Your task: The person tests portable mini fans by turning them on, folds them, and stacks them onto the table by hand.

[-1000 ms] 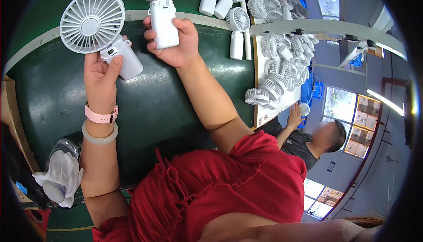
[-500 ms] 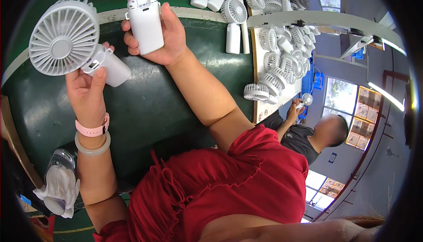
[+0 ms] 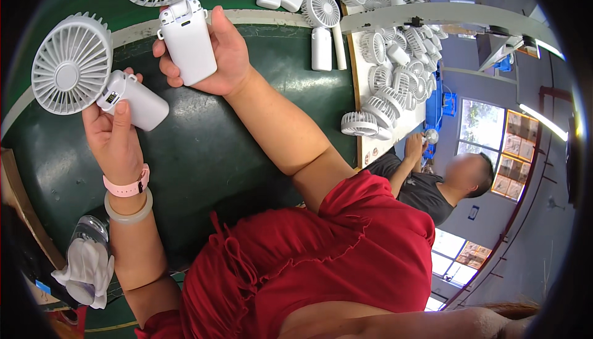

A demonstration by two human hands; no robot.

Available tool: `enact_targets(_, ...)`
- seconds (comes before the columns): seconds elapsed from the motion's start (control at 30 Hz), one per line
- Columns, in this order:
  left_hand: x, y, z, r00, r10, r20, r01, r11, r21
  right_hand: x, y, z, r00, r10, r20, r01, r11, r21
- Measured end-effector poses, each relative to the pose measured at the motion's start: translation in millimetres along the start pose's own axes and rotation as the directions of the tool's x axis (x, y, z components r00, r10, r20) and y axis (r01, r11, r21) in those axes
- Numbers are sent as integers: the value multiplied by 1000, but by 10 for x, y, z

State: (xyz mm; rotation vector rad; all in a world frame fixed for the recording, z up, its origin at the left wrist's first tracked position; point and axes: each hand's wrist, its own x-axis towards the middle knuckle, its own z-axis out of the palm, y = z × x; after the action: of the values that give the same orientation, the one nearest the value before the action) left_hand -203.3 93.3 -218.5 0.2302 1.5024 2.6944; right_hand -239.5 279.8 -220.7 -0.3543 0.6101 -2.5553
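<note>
Two white handheld fans are held up over the dark green table [image 3: 204, 147]. My left hand [image 3: 114, 135] is closed around the handle of the left fan [image 3: 141, 101], thumb beside its small dark display; its round grille faces me. In my right hand [image 3: 225, 58] is the other fan [image 3: 188, 46], gripped by its plain white handle, which shows a small slot near the top. That fan's head tilts away at the upper edge and is partly cut off. The two fans are close together but apart.
Another white fan [image 3: 322, 27] lies beyond my right forearm, beside a white rod [image 3: 338, 46]. Many fans [image 3: 395, 86] are heaped on a pale bench [image 3: 364, 147] to the right. A person in dark clothes [image 3: 426, 194] holds a fan there. A clear bottle with white cloth [image 3: 89, 262] stands lower left.
Both hands have shifted slightly left with their fans, and the left fan's head has turned a little. The other person's hands have moved slightly.
</note>
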Motion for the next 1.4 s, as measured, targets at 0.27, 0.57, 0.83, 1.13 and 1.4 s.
enact_targets(0.27, -8, 70, 54, 974, -221, 48, 226, 948, -223, 7, 14, 42, 992, -9, -129, 2, 998, -58)
enact_targets(0.57, 22, 50, -35, 940, -333, -77, 330, 943, -53, 18, 68, 232, 883, -355, -307, 106, 789, -606)
enact_targets(0.83, 10, 13, -87, 931, -323, 172, 353, 918, -184, 49, 84, 203, 856, -414, -309, 85, 703, -706)
enact_targets(1.13, 5, 35, -63, 937, -257, 238, 317, 912, -261, 26, 114, 185, 863, -405, -302, 70, 688, -722)
enact_targets(1.4, 22, 54, 6, 951, -262, 163, 296, 925, -240, 25, 82, 227, 848, -409, -337, 61, 707, -705)
